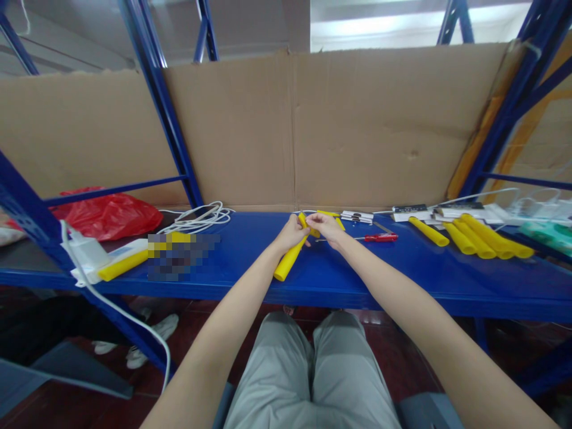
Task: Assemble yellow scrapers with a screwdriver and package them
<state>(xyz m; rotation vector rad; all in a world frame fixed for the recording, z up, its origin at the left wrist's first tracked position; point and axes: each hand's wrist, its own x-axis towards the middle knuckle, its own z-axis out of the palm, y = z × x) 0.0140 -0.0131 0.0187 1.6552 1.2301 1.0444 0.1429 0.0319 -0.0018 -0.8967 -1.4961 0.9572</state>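
My left hand (291, 234) is wrapped around a yellow tube (288, 262), whose lower end points toward the table's front edge. The tube slants, with its far end rising past the fingers. Close beside it, my right hand (329, 229) has its fingertips pinched together at the tube's upper part. A bit of yellow shows between the two hands, but what the right fingers grip is too small to make out. Just right of that hand lies a red-handled screwdriver (381, 237), its shaft reaching under the wrist. Behind are small yellow pieces (328, 213) and a white part (357, 217).
Several yellow tubes (485, 235) lie at the right by white boxes (410, 212). Leftward are a white cable coil (201, 218), a red plastic bag (109, 214), a white power strip (127, 250) and another yellow tube (123, 266). Cardboard (232, 131) walls the blue table's (241, 256) back.
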